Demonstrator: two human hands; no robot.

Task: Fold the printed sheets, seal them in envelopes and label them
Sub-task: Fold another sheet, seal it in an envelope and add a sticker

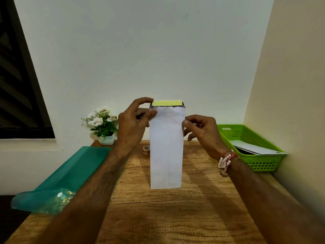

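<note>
Your forearms are bare, with no sleeves. Your right wrist point(226, 162) carries white bead bracelets and red thread bands.

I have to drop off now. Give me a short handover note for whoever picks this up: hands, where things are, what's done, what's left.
Left hand: pinching the top left of the envelope, held upright above the table.
Right hand: fingers on the envelope's right edge.
Folded sheet: mostly inside, its yellow-green top poking out of the mouth.
Tape roll: on the table behind the envelope.
Green basket: on the right, holding more papers.
Green folder: on the left.
Done: sheet folded and nearly inserted.
Left: push it fully in, seal, label; then any remaining sheets.
</note>
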